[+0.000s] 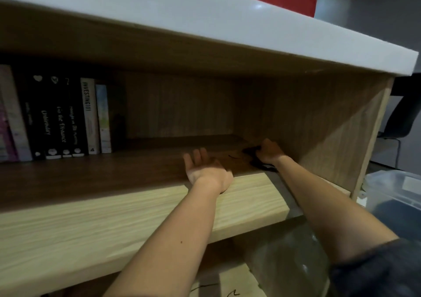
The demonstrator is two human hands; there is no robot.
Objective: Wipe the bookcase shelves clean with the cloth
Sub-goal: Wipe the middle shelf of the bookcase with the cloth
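Observation:
I look into a wooden bookcase shelf with a pale front edge. My right hand reaches deep into the right corner and grips a dark cloth that lies on the shelf board. My left hand rests at the shelf's front edge with its fingers straight and spread, holding nothing. Part of the cloth is hidden under my right hand.
A row of upright books fills the left of the shelf. The bookcase's right side panel stands close to my right hand. A clear plastic box sits outside on the right, and a glass vessel sits below.

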